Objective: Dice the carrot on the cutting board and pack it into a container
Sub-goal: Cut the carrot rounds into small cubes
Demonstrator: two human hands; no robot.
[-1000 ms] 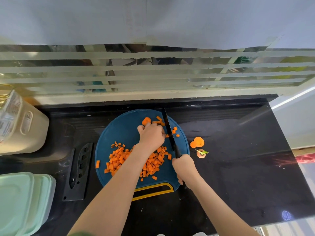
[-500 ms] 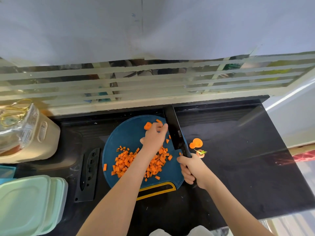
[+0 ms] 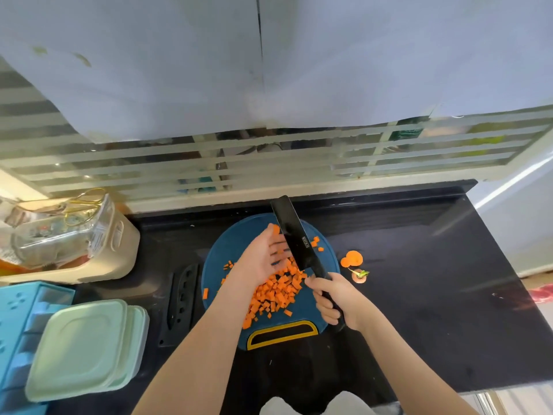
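Counter (image 3: 419,295): left hand (image 3: 263,260) flat against knife (image 3: 294,235); right hand (image 3: 339,298) grips it.

One wide-angle camera, worn on the head, is looking forward and steeply down from close above the black countertop (image 3: 419,295). It is centring the blue cutting board (image 3: 236,232), with the left hand (image 3: 263,259) and right hand (image 3: 335,298) reaching in from the bottom edge.

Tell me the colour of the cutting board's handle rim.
Yellow handle rim on the blue cutting board; head view.
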